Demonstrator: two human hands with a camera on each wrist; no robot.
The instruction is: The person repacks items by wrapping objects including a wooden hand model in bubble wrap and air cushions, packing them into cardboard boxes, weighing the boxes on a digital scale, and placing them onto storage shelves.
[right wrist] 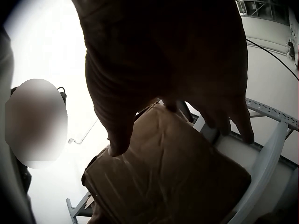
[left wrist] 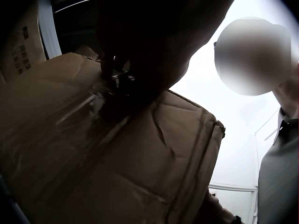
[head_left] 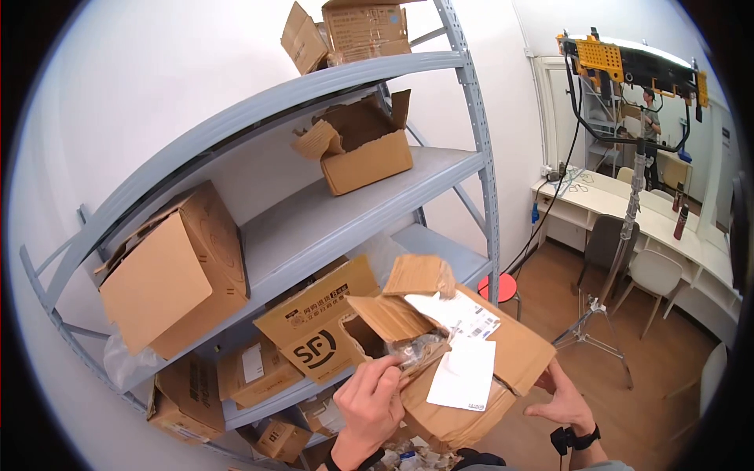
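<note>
Bright fisheye head view, backlit wrist silhouettes

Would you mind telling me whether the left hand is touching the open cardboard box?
Touching: the head view shows the left hand gripping a flap edge of the open cardboard box.

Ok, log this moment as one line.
left hand: grips open box flap | right hand: supports box side | shelf: more boxes

open box (head_left: 463, 369) before shelf rack (head_left: 471, 102), papers (head_left: 463, 373) on box
</note>
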